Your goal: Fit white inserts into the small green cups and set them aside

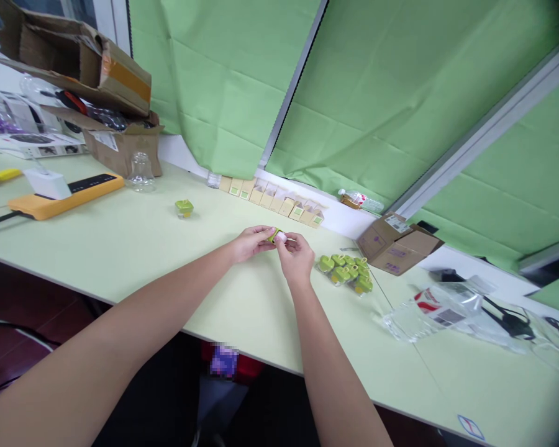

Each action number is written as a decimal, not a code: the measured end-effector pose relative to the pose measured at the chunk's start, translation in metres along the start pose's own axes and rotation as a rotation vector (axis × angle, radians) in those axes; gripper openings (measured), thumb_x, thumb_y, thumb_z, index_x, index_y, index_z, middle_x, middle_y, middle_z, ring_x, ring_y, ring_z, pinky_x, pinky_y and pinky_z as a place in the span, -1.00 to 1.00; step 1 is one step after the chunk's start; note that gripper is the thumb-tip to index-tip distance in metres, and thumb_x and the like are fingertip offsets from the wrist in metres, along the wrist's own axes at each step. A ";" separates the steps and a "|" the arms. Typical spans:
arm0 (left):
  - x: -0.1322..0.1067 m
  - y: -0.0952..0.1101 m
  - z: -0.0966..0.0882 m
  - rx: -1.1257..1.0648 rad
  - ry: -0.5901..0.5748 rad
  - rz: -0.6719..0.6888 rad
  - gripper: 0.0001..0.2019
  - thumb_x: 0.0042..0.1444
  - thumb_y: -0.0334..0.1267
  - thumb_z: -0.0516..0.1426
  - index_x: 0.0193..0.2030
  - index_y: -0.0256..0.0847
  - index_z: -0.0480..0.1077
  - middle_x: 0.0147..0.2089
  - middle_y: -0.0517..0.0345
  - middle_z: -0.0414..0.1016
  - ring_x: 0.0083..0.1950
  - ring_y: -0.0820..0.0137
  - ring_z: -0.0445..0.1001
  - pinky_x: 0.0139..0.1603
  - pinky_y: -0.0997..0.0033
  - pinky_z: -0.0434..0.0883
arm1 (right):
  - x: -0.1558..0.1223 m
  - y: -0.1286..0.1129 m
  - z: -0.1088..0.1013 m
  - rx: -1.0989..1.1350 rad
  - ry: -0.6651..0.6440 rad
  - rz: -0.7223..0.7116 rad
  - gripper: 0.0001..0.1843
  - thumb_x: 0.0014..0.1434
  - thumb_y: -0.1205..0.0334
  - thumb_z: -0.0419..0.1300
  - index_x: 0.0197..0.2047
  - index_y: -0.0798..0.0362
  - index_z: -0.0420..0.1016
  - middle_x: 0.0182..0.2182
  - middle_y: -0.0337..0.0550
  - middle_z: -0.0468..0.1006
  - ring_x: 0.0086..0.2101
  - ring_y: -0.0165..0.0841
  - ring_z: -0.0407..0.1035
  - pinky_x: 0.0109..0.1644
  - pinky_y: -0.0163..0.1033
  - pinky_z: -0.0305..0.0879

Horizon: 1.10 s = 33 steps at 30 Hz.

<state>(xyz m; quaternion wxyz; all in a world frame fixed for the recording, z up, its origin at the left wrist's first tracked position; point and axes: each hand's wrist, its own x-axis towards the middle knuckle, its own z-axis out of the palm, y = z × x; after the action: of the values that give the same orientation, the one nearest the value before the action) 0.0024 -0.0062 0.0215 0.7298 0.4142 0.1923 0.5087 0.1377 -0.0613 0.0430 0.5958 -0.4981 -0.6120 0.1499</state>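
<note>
Both my hands meet over the middle of the pale green table [121, 248]. My left hand [250, 242] and my right hand [296, 256] pinch a small green item [274, 235] between their fingertips, just above the tabletop. A pile of several similar green pieces [345, 271] in clear wrap lies close to the right of my right hand. One single green piece [184, 208] stands alone to the left, further back.
A row of small cartons [270, 197] lines the back edge. A small open cardboard box [397, 243] and clear plastic bags [440, 310] lie at the right. At the left are an orange power strip [65, 194], a glass jar [140, 174] and cardboard boxes [84, 68].
</note>
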 end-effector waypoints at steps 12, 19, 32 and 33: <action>-0.001 -0.001 -0.004 0.002 -0.024 -0.002 -0.73 0.00 -0.15 0.33 -0.24 -0.29 0.49 -0.15 0.01 0.56 -0.08 0.34 0.53 0.17 0.19 0.36 | 0.001 -0.003 -0.003 -0.035 -0.044 -0.019 -0.74 0.04 0.02 0.29 -0.25 0.00 0.52 -0.30 -0.18 0.60 -0.32 -0.31 0.51 -0.15 -0.21 0.48; 0.000 -0.001 -0.003 -0.007 0.007 -0.004 -0.76 0.00 -0.18 0.33 -0.26 -0.30 0.50 -0.19 0.02 0.56 -0.11 0.36 0.52 0.13 0.22 0.39 | 0.002 0.001 -0.001 0.008 -0.035 0.011 -0.75 0.00 0.06 0.33 -0.26 -0.01 0.55 -0.34 -0.20 0.61 -0.31 -0.31 0.52 -0.12 -0.20 0.48; -0.006 0.007 0.002 -0.013 -0.031 -0.008 -0.81 0.07 -0.23 0.28 -0.24 -0.30 0.48 -0.17 0.03 0.54 -0.12 0.39 0.51 0.13 0.26 0.38 | -0.002 -0.001 0.003 0.055 0.039 0.012 -0.65 -0.03 0.09 0.36 -0.19 -0.01 0.42 -0.28 -0.19 0.59 -0.26 -0.33 0.52 -0.09 -0.21 0.49; -0.007 0.008 0.003 -0.020 -0.037 -0.008 -0.82 0.08 -0.23 0.27 -0.25 -0.30 0.47 -0.18 0.04 0.54 -0.13 0.40 0.51 0.13 0.27 0.38 | -0.002 -0.001 0.003 0.060 0.043 0.007 -0.65 -0.03 0.09 0.36 -0.19 -0.01 0.41 -0.28 -0.19 0.59 -0.25 -0.33 0.52 -0.09 -0.21 0.49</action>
<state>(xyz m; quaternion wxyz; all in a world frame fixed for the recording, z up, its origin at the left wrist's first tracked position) -0.0030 -0.0124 0.0283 0.7396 0.4153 0.1752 0.4997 0.1336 -0.0624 0.0419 0.6230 -0.4851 -0.5925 0.1597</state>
